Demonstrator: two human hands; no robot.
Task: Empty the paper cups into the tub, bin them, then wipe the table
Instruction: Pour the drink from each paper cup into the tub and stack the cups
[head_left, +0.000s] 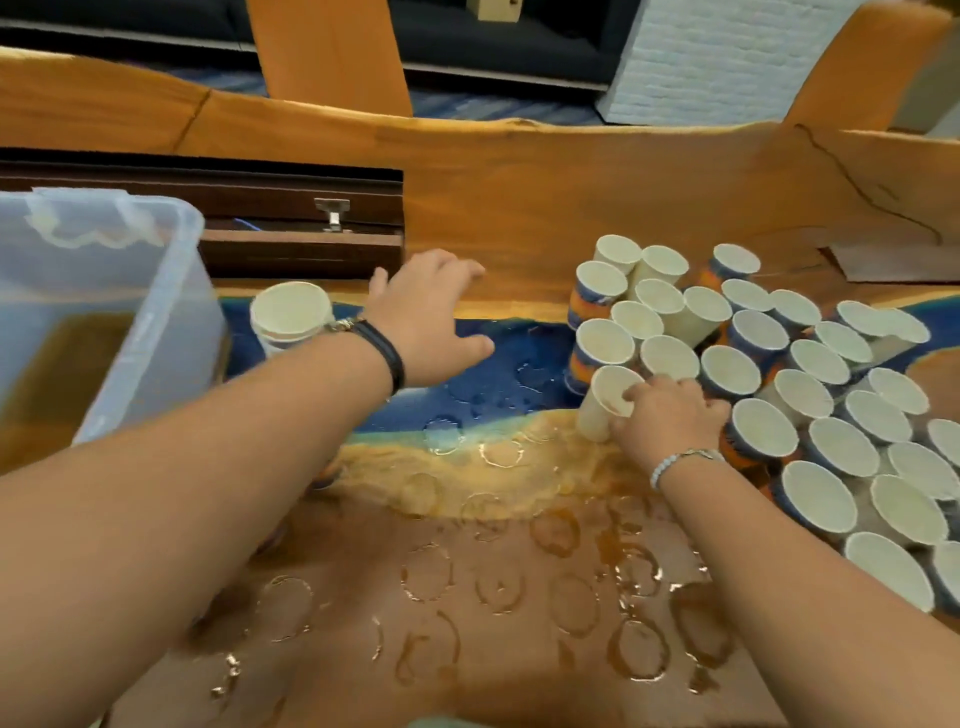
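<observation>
While a crowd of cups (810, 364) waits packed rim to rim on the right side of the table (519, 208), the head view shows the emptying step in hand. The person's right hand (670, 415) grips one paper cup (602, 405) at the crowd's near-left edge. The fingers are curled round its wall, the thumb lies at its rim, and the cup is tipped toward the left.

The left hand (431, 317) is held over the blue resin strip, fingers spread and straight, holding nothing. Just behind its wrist stands a nested stack of cups (291, 317), right beside the tub (156, 322).

The tub is a clear, soft-cornered plastic box at the left edge, with brown liquid pooled in its bottom. Whether the waiting cups hold any drink cannot be told from here.

The next move probably calls for carrying the gripped cup leftward across the table, keeping it level enough not to slop, and upending it over the tub. No bin is in view.

The cups are thin white paper with blue and orange printed sides, light and easily crushed. The slab is glossy varnished wood with a raw, wavy edge, and wet ring stains (493, 587) cover its near half. Wiping has not begun.
</observation>
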